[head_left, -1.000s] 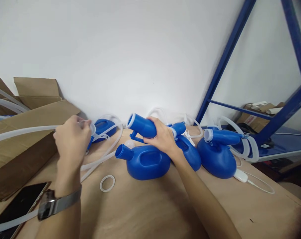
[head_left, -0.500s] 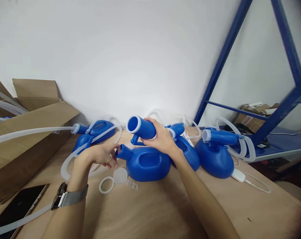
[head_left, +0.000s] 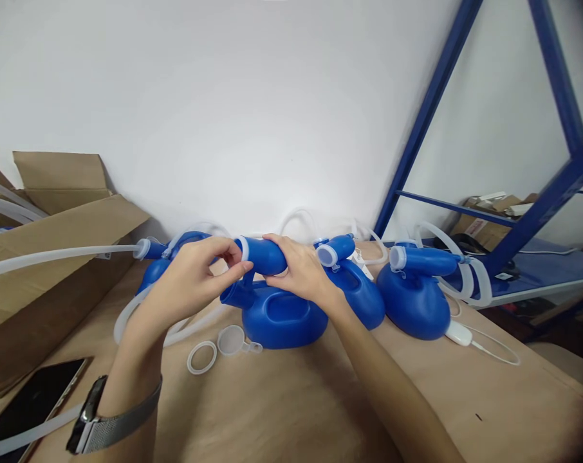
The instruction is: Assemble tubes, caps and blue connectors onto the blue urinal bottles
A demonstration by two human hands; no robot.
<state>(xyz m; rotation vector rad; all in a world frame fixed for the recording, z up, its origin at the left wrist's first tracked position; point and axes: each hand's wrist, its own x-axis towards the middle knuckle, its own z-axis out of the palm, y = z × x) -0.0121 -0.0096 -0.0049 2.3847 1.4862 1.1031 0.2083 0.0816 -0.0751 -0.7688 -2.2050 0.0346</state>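
Head camera looking down at a wooden table (head_left: 489, 386), with both bare hands working at its middle. The left hand (head_left: 190, 276) is pinching the white-rimmed end of a blue plastic tube (head_left: 263, 256), and the right hand (head_left: 296, 270) is wrapped around the tube's other end, so both grips are clamped on it, with the fingertips nearly meeting. The tube is being held just above a blue plastic urinal bottle (head_left: 282, 319), whose spout is poking out to the left beneath the hands; the hands seem to hide part of a blue stem below the tube, so its join is hard to make out.

Near the bottle's left side, a white rubber ring (head_left: 201, 357) and a clear round cap (head_left: 231, 341) are lying on the table. Further left, translucent tubing (head_left: 55, 255) is running from a cardboard box (head_left: 55, 218) to another blue bottle (head_left: 185, 247). Two more blue bottles (head_left: 354, 296) (head_left: 414, 305) are sitting to the right, and a phone (head_left: 31, 405) is lying at near left, below a wristwatch (head_left: 91, 418) on the left wrist.
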